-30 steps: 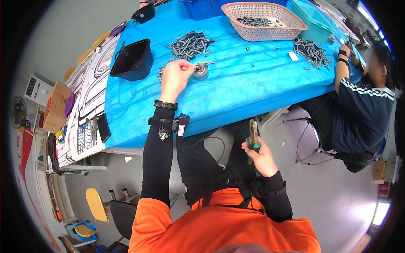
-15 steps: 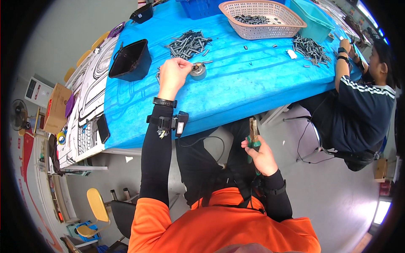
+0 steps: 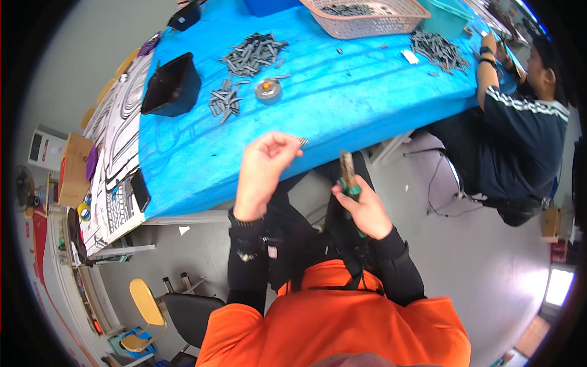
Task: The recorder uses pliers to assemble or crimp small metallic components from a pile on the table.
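My left hand (image 3: 264, 168) is closed in a pinch in front of the blue-covered table's near edge. A small ribbed metallic piece (image 3: 304, 141) sticks out from its fingertips; its exact kind is too small to make out. To its right, my right hand (image 3: 369, 211) grips pliers with green handles (image 3: 349, 185), their worn jaws pointing up and away from me. Beyond my left hand stands a round metal tin (image 3: 268, 92) with something orange on top. Next to the tin lie a small heap of dark grey short strips (image 3: 225, 103) and a larger heap (image 3: 254, 56).
A black bin (image 3: 172, 85) stands at the table's left. Farther back are a perforated pinkish basket (image 3: 367, 25), a teal tub (image 3: 445, 19) and another grey heap (image 3: 439, 52). A person in a dark shirt (image 3: 520, 140) sits at the right. A black chair (image 3: 192, 315) is at lower left.
My left hand has come back from beside the tin toward the pliers, carrying the small ribbed piece. The small heap it covered now shows. My right hand keeps its grip on the pliers.
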The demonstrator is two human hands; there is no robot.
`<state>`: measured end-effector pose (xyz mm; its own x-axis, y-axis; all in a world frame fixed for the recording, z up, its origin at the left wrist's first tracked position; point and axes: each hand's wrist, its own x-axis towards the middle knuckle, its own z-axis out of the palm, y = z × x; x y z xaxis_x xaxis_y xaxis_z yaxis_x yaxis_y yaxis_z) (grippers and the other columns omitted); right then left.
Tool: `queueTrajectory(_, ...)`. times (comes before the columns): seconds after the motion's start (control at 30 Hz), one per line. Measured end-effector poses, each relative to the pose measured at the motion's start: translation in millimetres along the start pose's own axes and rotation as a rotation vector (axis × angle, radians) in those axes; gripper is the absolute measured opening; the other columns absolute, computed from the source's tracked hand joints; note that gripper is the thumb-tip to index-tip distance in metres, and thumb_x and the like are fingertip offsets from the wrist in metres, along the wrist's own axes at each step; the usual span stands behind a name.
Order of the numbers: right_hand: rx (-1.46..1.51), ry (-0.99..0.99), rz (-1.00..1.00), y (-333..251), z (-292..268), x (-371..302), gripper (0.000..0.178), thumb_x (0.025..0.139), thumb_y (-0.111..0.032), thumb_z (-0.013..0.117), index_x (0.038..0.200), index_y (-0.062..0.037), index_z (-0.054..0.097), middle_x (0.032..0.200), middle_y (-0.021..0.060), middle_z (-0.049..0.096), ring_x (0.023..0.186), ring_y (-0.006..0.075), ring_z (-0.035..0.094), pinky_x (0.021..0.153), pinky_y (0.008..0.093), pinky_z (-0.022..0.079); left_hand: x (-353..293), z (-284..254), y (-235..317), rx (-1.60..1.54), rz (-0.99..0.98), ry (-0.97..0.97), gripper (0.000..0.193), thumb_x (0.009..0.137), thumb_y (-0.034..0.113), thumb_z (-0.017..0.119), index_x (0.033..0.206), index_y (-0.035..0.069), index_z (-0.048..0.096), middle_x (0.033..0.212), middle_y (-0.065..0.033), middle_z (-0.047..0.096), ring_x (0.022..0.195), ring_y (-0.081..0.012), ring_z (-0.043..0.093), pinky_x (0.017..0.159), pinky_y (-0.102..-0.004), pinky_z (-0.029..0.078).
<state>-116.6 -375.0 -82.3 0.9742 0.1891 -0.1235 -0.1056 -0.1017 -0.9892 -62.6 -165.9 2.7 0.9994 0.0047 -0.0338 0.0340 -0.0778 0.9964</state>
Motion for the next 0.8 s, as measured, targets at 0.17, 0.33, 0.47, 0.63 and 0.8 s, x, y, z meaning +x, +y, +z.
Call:
queueTrajectory(0.17, -0.134, -0.060, 0.007, -29.8, 15.2, 4.0, 0.029, 0.090, -0.025, 0.060, 0.105, -0.0016, 0.051, 0.085, 0.0171, 0.061, 0.081, 0.0321, 0.061, 0.074, 0.0370, 0.046, -28.0, 30.9, -19.9, -0.249, -0.045, 0.061, 0.007, 0.089, 0.007, 0.062, 0.091, 0.000, 0.063, 0.095, -0.0081, 0.067, 0.085, -0.0127, 0.065, 0.071, -0.0231, 0.048)
queueTrajectory(0.33, -0.151, -0.016, 0.040, -32.6, 15.5, -0.9, 0.030, 0.090, -0.025, 0.060, 0.104, -0.0008, 0.050, 0.083, 0.0175, 0.060, 0.080, 0.0324, 0.061, 0.073, 0.0370, 0.046, -25.8, 41.3, -28.1, -0.287, -0.028, 0.078, 0.009, 0.088, 0.005, 0.063, 0.093, -0.002, 0.063, 0.093, -0.0076, 0.067, 0.084, -0.0123, 0.065, 0.071, -0.0222, 0.049)
queueTrajectory(0.47, -0.208, -0.022, 0.057, -36.4, 19.2, -3.3, 0.029, 0.090, -0.025, 0.060, 0.102, -0.0005, 0.050, 0.080, 0.0168, 0.060, 0.077, 0.0311, 0.060, 0.071, 0.0369, 0.046, -28.0, 40.0, -29.8, -0.276, -0.009, 0.106, 0.009, 0.087, 0.004, 0.065, 0.093, -0.003, 0.064, 0.089, -0.0061, 0.067, 0.080, -0.0107, 0.064, 0.068, -0.0215, 0.049)
queueTrajectory(0.63, -0.137, -0.025, 0.109, -36.4, 18.7, 0.2, 0.027, 0.090, -0.024, 0.060, 0.096, -0.0006, 0.049, 0.076, 0.0158, 0.058, 0.073, 0.0308, 0.059, 0.068, 0.0376, 0.044, -24.3, 42.8, -30.9, -0.248, 0.007, 0.107, 0.008, 0.088, 0.005, 0.064, 0.092, -0.002, 0.065, 0.089, -0.0068, 0.067, 0.080, -0.0106, 0.064, 0.069, -0.0217, 0.049)
queueTrajectory(0.8, -0.127, 0.000, 0.139, -38.1, 11.3, 5.2, 0.025, 0.090, -0.024, 0.060, 0.093, -0.0011, 0.049, 0.073, 0.0157, 0.058, 0.071, 0.0302, 0.058, 0.066, 0.0384, 0.043, -16.8, 51.8, -27.0, -0.256, 0.013, 0.087, 0.008, 0.088, 0.005, 0.064, 0.091, -0.002, 0.065, 0.088, -0.0061, 0.067, 0.079, -0.0102, 0.063, 0.068, -0.0215, 0.049)
